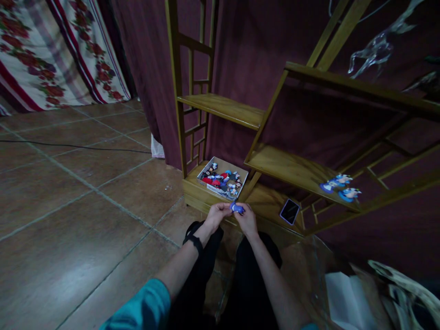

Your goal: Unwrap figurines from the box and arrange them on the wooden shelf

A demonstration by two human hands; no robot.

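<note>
Between my two hands, just in front of the low shelf, is a small blue-purple figurine (237, 208). My left hand (217, 215) pinches it from the left with closed fingers. From the other side my right hand (247, 220) also grips it, fingers closed. Fine detail of the figurine is too small to make out. Right behind my hands, a shallow cardboard box (222, 165) on the bottom shelf holds several small figurines in red, blue, black and white.
Two blue-and-white figurines (349, 194) stand on the middle shelf (285, 165) at right. A phone (289, 211) lies on the bottom shelf. Higher up is a clear glass horse (373, 50). A black cable (75, 147) crosses the tiled floor. White paper (347, 298) lies at lower right.
</note>
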